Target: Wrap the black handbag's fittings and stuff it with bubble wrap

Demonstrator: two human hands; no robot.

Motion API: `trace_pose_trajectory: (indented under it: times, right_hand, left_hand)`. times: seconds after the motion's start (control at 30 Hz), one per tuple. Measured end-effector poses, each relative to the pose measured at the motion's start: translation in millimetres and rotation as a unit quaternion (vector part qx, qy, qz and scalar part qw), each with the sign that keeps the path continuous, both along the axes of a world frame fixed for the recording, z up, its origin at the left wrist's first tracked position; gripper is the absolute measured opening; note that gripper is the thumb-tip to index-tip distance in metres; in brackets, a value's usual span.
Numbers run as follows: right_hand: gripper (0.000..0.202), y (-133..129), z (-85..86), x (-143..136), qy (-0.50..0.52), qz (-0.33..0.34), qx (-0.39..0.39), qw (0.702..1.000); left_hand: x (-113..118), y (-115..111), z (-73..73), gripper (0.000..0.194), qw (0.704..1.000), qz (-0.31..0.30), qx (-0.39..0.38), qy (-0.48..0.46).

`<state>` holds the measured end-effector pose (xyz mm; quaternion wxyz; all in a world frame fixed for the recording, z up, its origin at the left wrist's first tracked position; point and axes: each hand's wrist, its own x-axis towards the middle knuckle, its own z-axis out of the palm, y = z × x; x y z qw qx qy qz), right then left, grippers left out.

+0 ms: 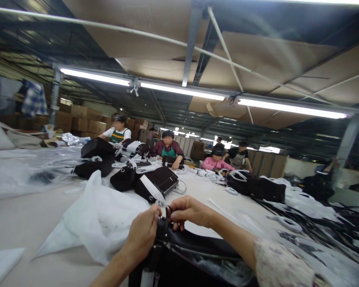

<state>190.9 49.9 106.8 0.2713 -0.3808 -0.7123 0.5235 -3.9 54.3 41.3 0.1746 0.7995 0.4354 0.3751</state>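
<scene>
Both hands meet at the top edge of a black bag (191,255) lying at the near edge of the table (26,223); the left hand (143,235) has its fingers curled shut on the bag's rim, and the right hand (187,212) pinches a thin black strap (166,217) rising from the same spot; a white plastic bag (98,215) lies crumpled just beside the left hand; more black bags (157,181) sit farther along the table, where other people (167,149) work.
</scene>
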Motion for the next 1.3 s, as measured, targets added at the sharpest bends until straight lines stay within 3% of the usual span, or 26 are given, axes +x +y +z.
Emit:
trace_pose_trajectory:
  times: [0.23,0.4,0.53,0.67,0.73,0.8,0.9,0.93,1.0,1.07,1.13,1.2,1.3]
  right_hand:
    - [0.037,-13,-2.8,18,0.02,-0.027,-0.02,0.999]
    - [0.034,-39,10.0,45,-0.022,-0.013,-0.059,0.998]
    - [0.028,-72,15.6,72,-0.065,-0.076,-0.068,0.993]
    - [0.032,-81,15.0,74,-0.07,-0.127,-0.026,0.989]
    - [0.035,-79,22.0,69,-0.097,-0.128,0.005,0.987]
    - [0.032,-82,34.3,63,-0.156,-0.166,0.092,0.969]
    - [0.016,-105,51.3,50,-0.194,-0.291,0.281,0.894]
    - [0.017,-115,54.1,43,-0.185,-0.3,0.316,0.881]
    - [0.019,-132,53.4,25,-0.178,-0.21,0.337,0.9]
    - [0.02,-139,46.1,4,-0.242,-0.045,0.343,0.907]
    - [0.034,-130,37.3,-17,-0.372,0.02,0.367,0.853]
    - [0.043,-111,31.6,-31,-0.513,-0.007,0.385,0.767]
    - [0.026,-82,32.4,-41,-0.637,-0.002,0.384,0.668]
  left_hand:
    - [-2,9,-5.6,0.027,1.0,-0.018,0.023,-0.012]
    - [-16,24,-5.2,0.028,0.999,-0.025,0.034,-0.005]
    - [-40,40,-0.6,0.025,0.999,0.018,0.032,-0.007]
    - [-40,42,2.9,0.026,0.999,0.005,0.039,0.005]
    - [-33,39,3.3,0.026,0.999,0.001,0.039,0.015]
    - [-26,37,2.7,0.026,0.999,0.004,0.039,0.023]
    - [-21,39,0.5,0.025,0.999,0.013,0.039,0.029]
    - [-21,40,-0.3,0.025,0.999,0.016,0.039,0.029]
    - [-21,43,-1.7,0.024,0.999,0.018,0.039,0.032]
    - [-20,44,-2.4,0.024,0.998,0.017,0.041,0.037]
    - [-18,44,-2.1,0.024,0.998,0.016,0.044,0.042]
    - [-15,43,-1.1,0.024,0.998,0.014,0.046,0.047]
    - [-12,42,0.1,0.024,0.997,0.008,0.049,0.054]
